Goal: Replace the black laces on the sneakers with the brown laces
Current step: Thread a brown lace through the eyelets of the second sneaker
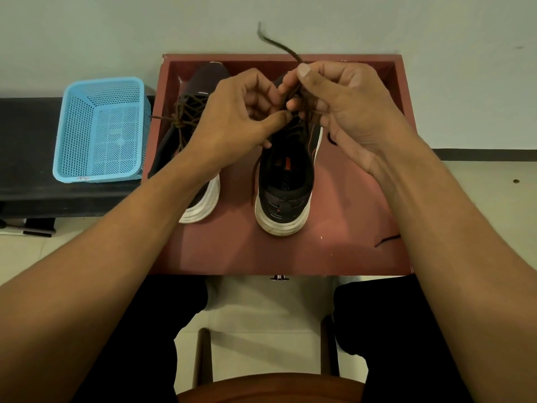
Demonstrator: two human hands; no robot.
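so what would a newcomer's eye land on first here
The left hand and right hand meet mid-frame, both pinching a brown lace above the right sneaker, its loose end flicking up toward the wall. Beside it on the reddish table the left sneaker is already laced in brown, and a blue basket sits further left on a dark bench.

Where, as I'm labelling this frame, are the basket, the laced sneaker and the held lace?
Basket (77, 126): head view, on its left mesh wall.
Laced sneaker (209, 78): head view, on its toe.
Lace (279, 45): head view, on its raised free end.
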